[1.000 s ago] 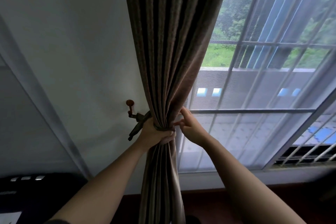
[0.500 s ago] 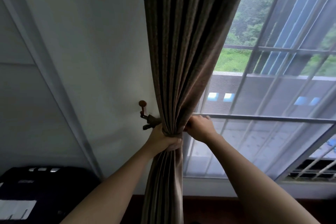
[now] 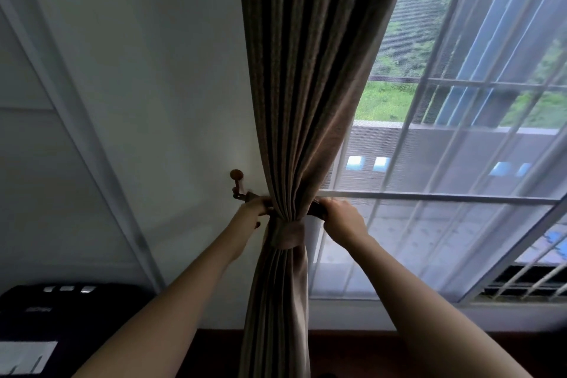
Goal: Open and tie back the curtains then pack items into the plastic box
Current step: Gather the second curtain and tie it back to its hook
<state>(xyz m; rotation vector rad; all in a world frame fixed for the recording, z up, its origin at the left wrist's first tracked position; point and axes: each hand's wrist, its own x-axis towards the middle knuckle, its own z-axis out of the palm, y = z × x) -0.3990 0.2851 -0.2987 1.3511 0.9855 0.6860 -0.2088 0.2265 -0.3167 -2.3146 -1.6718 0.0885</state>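
A brown pleated curtain (image 3: 300,77) hangs gathered beside the window. A matching fabric tieback (image 3: 288,235) is wrapped round its narrow waist. My left hand (image 3: 254,209) grips the tieback's left end by the wooden wall hook (image 3: 237,176). On the other side, my right hand (image 3: 342,218) grips the tieback's right end, level with the window rail. The plastic box is not in view.
A white sheer curtain (image 3: 460,178) covers the window (image 3: 445,196) on the right. White wall (image 3: 138,86) lies to the left. A black device (image 3: 70,313) with white labels sits at bottom left. Dark wood floor shows at the bottom.
My left hand let go of the bunched curtain and moved up to the hook side. The tieback now shows wrapped round the curtain, and my right hand holds its other end.
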